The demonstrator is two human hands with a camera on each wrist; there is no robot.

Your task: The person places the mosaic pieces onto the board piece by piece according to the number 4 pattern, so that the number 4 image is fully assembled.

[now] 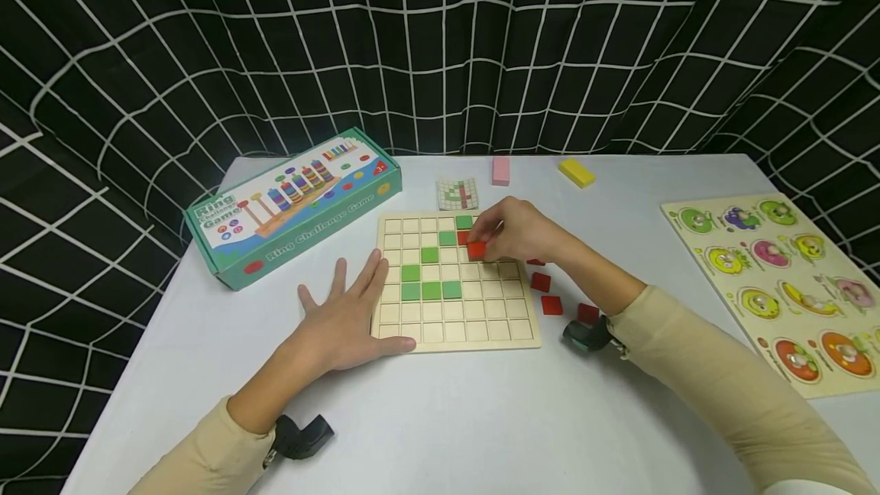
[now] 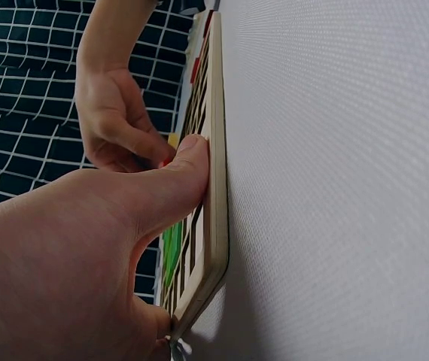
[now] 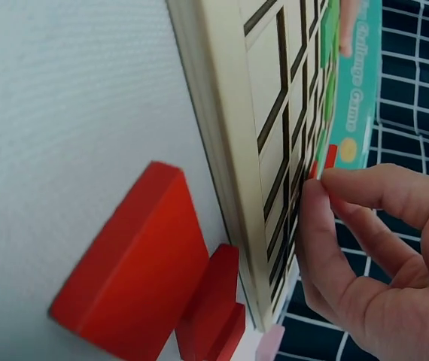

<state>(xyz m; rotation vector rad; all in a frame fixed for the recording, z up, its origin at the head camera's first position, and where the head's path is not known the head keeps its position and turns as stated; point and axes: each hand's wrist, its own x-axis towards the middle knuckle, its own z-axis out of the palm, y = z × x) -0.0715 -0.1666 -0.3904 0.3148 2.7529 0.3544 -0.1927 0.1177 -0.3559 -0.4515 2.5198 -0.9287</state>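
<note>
A square wooden grid board [image 1: 488,331] lies on the white table, with several green tiles [image 1: 431,291] set in its cells. Near its top right my right hand [image 1: 512,231] pinches a red tile [image 1: 477,250] between thumb and fingers, close over the board. Just behind that tile another red tile [image 1: 464,237] shows in a cell, partly covered by my fingers. My left hand [image 1: 347,323] is spread at the board's left edge; its thumb [image 2: 188,162] rests on the front left corner area, the other fingers along the left side.
Several loose red tiles [image 1: 541,282] lie right of the board. Behind it are a small pattern card [image 1: 457,193], a pink block [image 1: 501,171] and a yellow block [image 1: 576,173]. A green game box [image 1: 309,216] stands back left; a fruit puzzle board [image 1: 749,250] lies at right.
</note>
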